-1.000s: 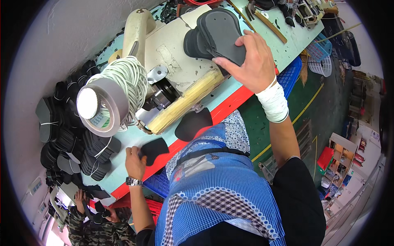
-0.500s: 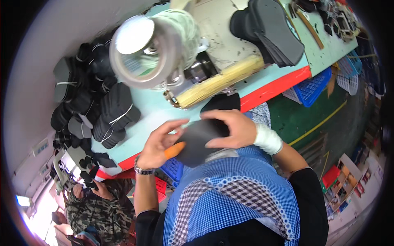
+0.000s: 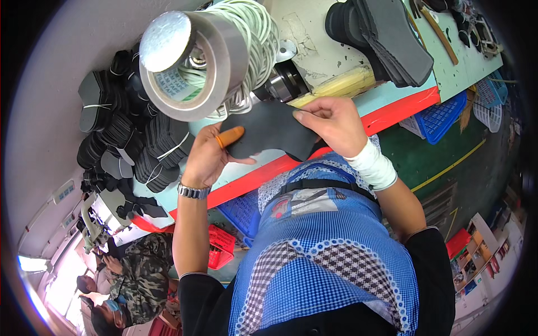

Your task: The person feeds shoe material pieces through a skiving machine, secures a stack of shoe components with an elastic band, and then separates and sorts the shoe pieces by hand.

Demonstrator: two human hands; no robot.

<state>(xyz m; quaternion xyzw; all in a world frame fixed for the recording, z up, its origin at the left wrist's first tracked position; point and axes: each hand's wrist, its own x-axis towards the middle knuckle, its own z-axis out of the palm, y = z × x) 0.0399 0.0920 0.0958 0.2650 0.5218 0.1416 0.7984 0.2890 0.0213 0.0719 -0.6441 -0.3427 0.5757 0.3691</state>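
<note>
Between my hands is a flat dark grey, insole-shaped piece (image 3: 266, 131), held nearly level just over the near edge of the table. My left hand (image 3: 208, 155) grips its left end, with the thumb, in an orange finger cot, on top and fingers underneath. At its upper right edge, my right hand (image 3: 339, 124) pinches it between thumb and fingers; a white wrap covers that wrist. Just beyond the piece lies a pale yellow roller (image 3: 344, 84), partly hidden by my right hand. A black and metal fitting (image 3: 284, 81) adjoins the roller.
A large tape roll (image 3: 238, 50) and coiled pale cord (image 3: 260, 28) stand close beyond my left hand. Tied bundles of dark pieces (image 3: 165, 140) lie left; a loose stack (image 3: 386, 42) sits far right. Blue (image 3: 443, 120) and red baskets (image 3: 221, 246) are below. Another person (image 3: 143, 274) works at lower left.
Both hands have moved away from my body, toward the table, with the dark piece. It now lies flatter and stretches sideways between them. The other person's posture has shifted.
</note>
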